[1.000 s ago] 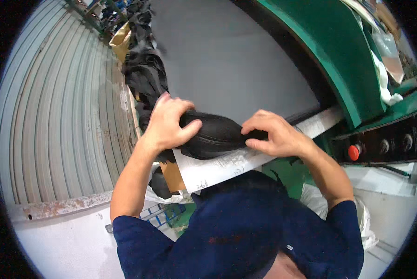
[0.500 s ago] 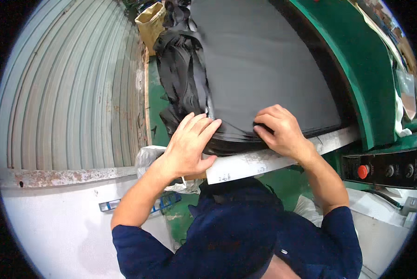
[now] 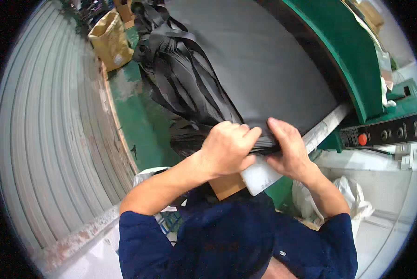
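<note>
A stack of smooth black sheets [image 3: 264, 65] lies in front of me, its many thin layers showing at the near edge. My left hand [image 3: 229, 146] is closed in a fist round the stack's near left corner, with part of its grip hidden under the fingers. Close to its right, my right hand [image 3: 291, 146] grips the same near edge, fingertips on top and thumb low on the front. Loose black strips [image 3: 180, 69] hang in folds along the stack's left side. Below the hands, a white board [image 3: 259, 176] juts out under the stack.
Right of the stack rises a green machine frame [image 3: 357, 60] with a black control panel [image 3: 390, 135] bearing a red button [image 3: 362, 139]. A ribbed metal shutter [image 3: 45, 116] stands at left. A yellow sack [image 3: 110, 42], a brown box [image 3: 226, 186] and white plastic bags [image 3: 352, 195] are about.
My left hand has gone from lying spread on the corner to closing on it. My right hand has turned from a pinch to a wider hold on the edge. The view has swung.
</note>
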A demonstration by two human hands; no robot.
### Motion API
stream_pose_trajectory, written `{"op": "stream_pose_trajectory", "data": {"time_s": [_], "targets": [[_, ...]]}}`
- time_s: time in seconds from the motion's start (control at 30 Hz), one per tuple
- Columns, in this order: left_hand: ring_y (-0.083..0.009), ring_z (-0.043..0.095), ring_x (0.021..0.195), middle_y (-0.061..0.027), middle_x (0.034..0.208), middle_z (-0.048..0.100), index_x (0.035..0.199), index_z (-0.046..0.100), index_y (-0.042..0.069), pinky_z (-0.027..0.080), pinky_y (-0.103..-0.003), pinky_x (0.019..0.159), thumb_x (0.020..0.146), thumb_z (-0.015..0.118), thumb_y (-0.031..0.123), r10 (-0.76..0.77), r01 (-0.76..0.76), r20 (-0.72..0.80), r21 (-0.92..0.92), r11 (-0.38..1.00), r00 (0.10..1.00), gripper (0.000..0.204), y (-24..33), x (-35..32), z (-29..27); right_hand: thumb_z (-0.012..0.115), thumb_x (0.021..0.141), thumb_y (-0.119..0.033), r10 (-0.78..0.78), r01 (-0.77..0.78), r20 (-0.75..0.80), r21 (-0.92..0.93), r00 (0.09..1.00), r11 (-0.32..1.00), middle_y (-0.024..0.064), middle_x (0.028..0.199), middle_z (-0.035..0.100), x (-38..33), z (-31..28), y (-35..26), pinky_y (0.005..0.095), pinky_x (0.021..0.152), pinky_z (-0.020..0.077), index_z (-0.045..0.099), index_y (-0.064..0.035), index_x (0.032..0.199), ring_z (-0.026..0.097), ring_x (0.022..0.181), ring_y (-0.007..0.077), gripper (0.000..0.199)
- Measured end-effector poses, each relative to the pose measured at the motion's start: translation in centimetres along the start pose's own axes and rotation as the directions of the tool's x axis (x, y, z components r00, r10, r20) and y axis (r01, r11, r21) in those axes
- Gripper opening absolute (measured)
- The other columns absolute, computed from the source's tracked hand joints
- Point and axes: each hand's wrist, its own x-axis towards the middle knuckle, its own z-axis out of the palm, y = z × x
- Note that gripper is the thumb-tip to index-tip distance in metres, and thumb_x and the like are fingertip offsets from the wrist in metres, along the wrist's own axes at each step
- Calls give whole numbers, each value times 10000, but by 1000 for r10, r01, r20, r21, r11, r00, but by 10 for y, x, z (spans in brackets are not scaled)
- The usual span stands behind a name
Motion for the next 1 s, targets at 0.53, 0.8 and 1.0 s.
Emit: {"op": "stream_pose_trajectory", "data": {"time_s": [0.53,0.8,1.0], "targets": [[-395,577,1159,-249,1226,596,1202,554,-26,443,-472,1044,784,727,127,106,-97,21,-252,963,994,477,1,-8,-20,753,747,35,437,-225,-589,400,680,889,81,1154,614,-7,57,12,296,947,463,571,-3,1171,590,1051,180,463],[-353,615,1084,-186,1116,650,1107,616,0,464,-457,997,867,647,93,59,-54,19,-204,977,998,259,-20,10,-29,736,762,41,446,-235,-612,396,653,888,95,1174,610,0,57,5,288,958,452,565,-2,1168,579,1080,181,442],[-372,607,855,-198,908,647,975,636,-21,469,-482,748,866,564,83,65,-68,191,9,998,979,168,-107,32,-26,775,743,26,497,-288,-637,409,589,866,121,1172,608,2,62,5,309,961,464,555,-1,1156,592,1087,213,469]]}}
